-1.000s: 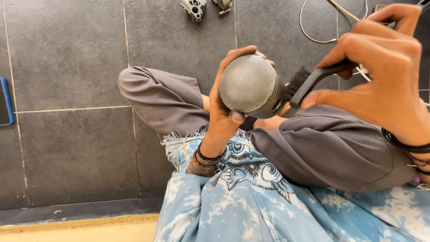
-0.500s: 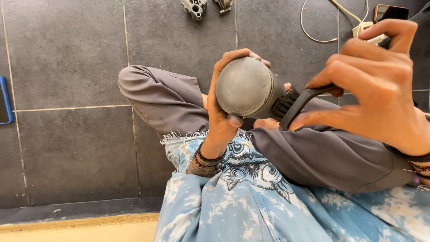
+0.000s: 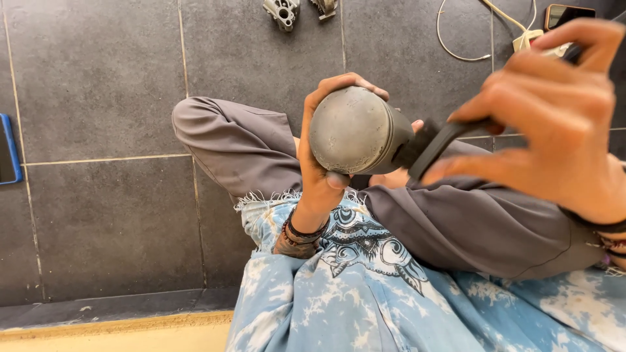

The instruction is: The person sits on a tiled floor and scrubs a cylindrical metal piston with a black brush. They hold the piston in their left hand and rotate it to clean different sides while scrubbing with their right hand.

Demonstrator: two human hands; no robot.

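Grey tile floor [image 3: 98, 85], metal parts [image 3: 282, 12], cable [image 3: 456, 39].

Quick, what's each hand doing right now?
Left hand: closed around the round grey metal part.
Right hand: closed on a black brush set against that part.

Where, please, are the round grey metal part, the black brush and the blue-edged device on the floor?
Grey metal part [image 3: 349, 130], head view: middle of its domed face.
Black brush [image 3: 435, 145], head view: its handle.
Blue-edged device [image 3: 8, 150], head view: its dark face.
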